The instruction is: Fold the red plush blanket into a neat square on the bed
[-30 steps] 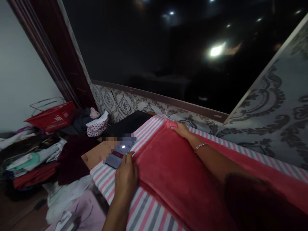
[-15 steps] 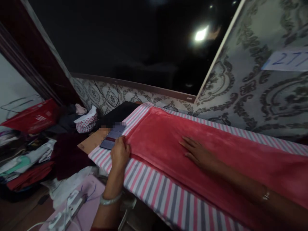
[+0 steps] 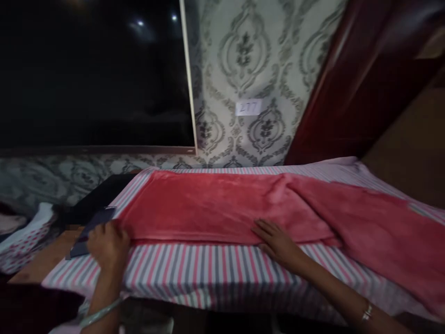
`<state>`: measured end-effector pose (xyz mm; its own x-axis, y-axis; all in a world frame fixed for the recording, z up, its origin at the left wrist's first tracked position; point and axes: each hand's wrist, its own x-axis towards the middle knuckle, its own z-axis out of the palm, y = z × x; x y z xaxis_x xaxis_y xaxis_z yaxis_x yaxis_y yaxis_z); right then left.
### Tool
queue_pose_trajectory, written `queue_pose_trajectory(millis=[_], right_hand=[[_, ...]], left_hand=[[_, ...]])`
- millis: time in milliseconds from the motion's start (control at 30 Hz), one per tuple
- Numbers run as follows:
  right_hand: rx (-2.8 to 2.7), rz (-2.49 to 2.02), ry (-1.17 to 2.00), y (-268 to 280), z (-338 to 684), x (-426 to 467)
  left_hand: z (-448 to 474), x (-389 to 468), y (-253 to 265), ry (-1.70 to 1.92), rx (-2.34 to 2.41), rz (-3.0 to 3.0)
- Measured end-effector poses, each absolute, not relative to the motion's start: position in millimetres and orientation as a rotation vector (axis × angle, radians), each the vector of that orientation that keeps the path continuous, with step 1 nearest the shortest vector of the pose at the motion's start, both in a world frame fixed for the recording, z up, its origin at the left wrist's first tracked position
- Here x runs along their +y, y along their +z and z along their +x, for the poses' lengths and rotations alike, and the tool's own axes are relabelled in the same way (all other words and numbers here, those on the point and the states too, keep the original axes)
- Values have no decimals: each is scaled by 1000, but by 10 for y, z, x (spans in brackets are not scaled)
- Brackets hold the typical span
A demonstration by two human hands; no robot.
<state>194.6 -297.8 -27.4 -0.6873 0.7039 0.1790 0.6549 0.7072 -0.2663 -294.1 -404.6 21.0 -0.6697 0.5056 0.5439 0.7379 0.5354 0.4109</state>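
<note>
A red plush cloth (image 3: 201, 204) lies spread in a long strip over a striped cover (image 3: 208, 264). Its left part is flat, while folds bunch toward the right, where it widens and slants to the front. At the cloth's front left corner, my left hand (image 3: 109, 243) has its fingers curled on the edge; the fingertips are partly hidden. My right hand (image 3: 276, 241) rests palm down across the front edge, fingers stretched out and holding nothing. Just behind my left hand lies a dark phone (image 3: 99, 218), partly covered by it.
A large black screen (image 3: 97, 79) hangs on the patterned wall (image 3: 243, 60), with a paper label (image 3: 249, 107) marked 277. Beyond the striped cover's left end are a brown board (image 3: 38, 264), a black surface (image 3: 100, 195) and a white cloth with red dots (image 3: 31, 236).
My view has swung right, bringing the cloth's right part into sight. My right hand has shifted from the cloth's middle to its front edge. My left hand stays at the left corner.
</note>
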Motion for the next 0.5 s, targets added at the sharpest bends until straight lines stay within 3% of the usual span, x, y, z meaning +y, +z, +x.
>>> queue_pose_trajectory(millis=[267,500], right_hand=[[-2374,-1075,210,-194,2516,-3160],[-1742,-1290,-7,-325,3961,-3049]], left_hand=[[-1630,-3285,274,-688,-2117,-1952],[-776,-2400,334,-470,-1949,-2254]])
